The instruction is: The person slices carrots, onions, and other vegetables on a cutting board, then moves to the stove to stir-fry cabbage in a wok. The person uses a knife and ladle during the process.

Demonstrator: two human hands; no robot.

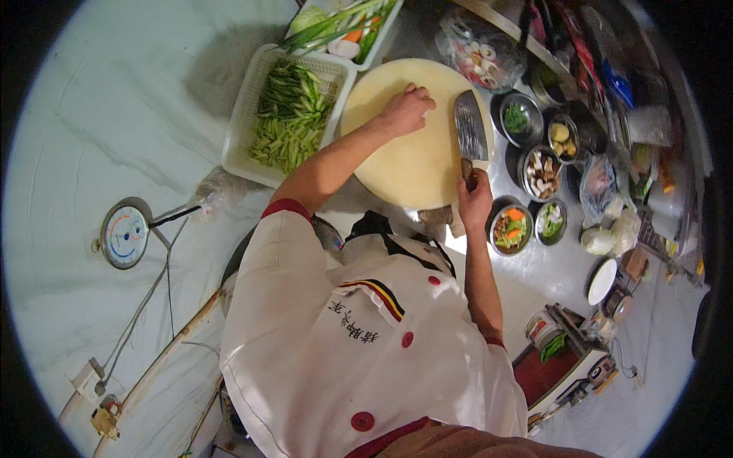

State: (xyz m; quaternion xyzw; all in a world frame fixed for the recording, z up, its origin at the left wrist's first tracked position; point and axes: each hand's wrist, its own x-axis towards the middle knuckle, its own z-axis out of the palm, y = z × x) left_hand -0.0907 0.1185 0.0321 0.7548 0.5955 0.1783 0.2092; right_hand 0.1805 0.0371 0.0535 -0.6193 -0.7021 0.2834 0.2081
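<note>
A round, pale yellow cutting board (421, 160) lies before me. Over its upper part, my left hand (408, 110) is held with curled fingers. A small whitish spot shows at the fingertips, too small to tell whether it is a held piece. My right hand (475, 197) grips the wooden handle of a cleaver (471, 126) at the board's right edge. The wide blade lies over the board and points away from me, apart from my left hand.
A white plastic basket (240, 137) of cut green vegetables adjoins the board's left side. Behind it is a white tray (382, 46) with scallions and carrot. Several metal bowls (541, 173) of cut ingredients stand right, near a plastic bag (478, 54) of sliced vegetables and a white plate (602, 281).
</note>
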